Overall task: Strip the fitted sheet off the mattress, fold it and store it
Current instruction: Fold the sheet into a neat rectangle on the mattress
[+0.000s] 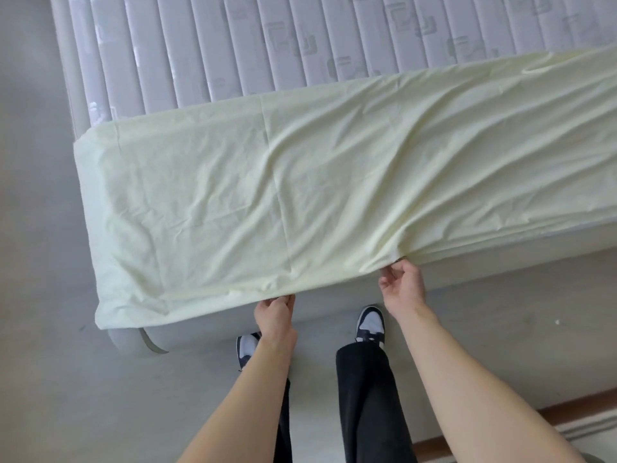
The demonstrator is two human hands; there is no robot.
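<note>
Sheet [300, 182]: pale yellow, wrinkled, laid in a folded band across the near end of the mattress [267, 38], its near edge draped over the bed's side.
Mattress: grey, ribbed, uncovered on the far side.
Left hand [275, 315]: the sheet's near edge is pinched.
Right hand [402, 284]: the same edge is pinched, further right.
Floor [50, 379]: grey.
</note>
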